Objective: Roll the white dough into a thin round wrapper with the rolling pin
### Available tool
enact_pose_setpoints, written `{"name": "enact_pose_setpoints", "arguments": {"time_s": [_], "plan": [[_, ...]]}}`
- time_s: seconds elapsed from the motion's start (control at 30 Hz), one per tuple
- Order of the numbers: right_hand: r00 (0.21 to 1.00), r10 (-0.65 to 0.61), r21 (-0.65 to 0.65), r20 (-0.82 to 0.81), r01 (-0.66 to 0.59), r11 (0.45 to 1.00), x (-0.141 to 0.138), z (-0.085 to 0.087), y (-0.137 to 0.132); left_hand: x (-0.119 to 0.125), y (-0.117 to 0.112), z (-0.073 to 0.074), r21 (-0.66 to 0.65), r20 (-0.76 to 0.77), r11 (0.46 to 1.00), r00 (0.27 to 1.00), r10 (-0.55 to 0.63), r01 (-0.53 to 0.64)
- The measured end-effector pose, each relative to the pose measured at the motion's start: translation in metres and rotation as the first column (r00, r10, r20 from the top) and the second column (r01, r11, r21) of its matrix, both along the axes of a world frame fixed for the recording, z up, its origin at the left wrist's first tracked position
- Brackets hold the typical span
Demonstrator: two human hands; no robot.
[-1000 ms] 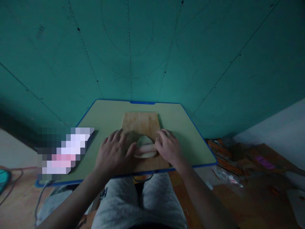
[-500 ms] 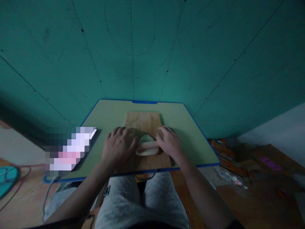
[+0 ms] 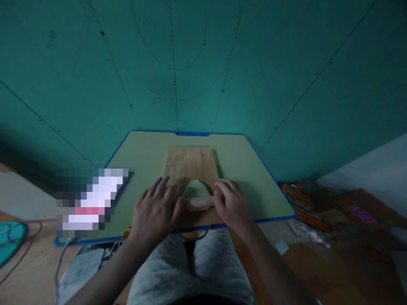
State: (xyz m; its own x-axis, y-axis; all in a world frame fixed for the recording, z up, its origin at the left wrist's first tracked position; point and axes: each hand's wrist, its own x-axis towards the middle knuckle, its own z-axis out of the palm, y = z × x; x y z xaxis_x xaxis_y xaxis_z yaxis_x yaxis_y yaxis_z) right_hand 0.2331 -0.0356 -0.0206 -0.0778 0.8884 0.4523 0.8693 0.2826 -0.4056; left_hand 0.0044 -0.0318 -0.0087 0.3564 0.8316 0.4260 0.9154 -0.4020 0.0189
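Both hands lay flat and open, nothing clasped: left hand (image 3: pixel 155 210) and right hand (image 3: pixel 231 205) pressed the ends of a pale dough piece (image 3: pixel 196 196) near the wooden board's (image 3: pixel 190 163) front edge. Dough judged soft, light, easily deformed; best taken at its rolled ends. Table (image 3: pixel 254 186) carried a pixelated object (image 3: pixel 92 199) at its left edge, well apart, not obstructing.

A wooden board (image 3: pixel 190 169) lies on the middle of the low table (image 3: pixel 254 186), which stands against the wall (image 3: pixel 203 63) behind. On the board's near end sits the dough (image 3: pixel 197 195), between the left hand (image 3: pixel 155 212) and right hand (image 3: pixel 233 205). The person's lap is just before the table's near edge.
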Motion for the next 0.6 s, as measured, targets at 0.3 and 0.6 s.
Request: {"name": "enact_pose_setpoints", "arguments": {"time_s": [0.3,0.6], "plan": [[0.987,-0.071,-0.131,0.145,0.090,0.987,0.012,0.006,0.032,-0.014,0.038,0.019,-0.269,0.061,0.960,0.993,0.102,-0.082],[0.935,-0.096,-0.377,0.342,0.230,0.897,0.023,0.013,0.001,-0.032,0.011,0.016,-0.527,-0.224,0.803,0.957,0.183,-0.277]]}}
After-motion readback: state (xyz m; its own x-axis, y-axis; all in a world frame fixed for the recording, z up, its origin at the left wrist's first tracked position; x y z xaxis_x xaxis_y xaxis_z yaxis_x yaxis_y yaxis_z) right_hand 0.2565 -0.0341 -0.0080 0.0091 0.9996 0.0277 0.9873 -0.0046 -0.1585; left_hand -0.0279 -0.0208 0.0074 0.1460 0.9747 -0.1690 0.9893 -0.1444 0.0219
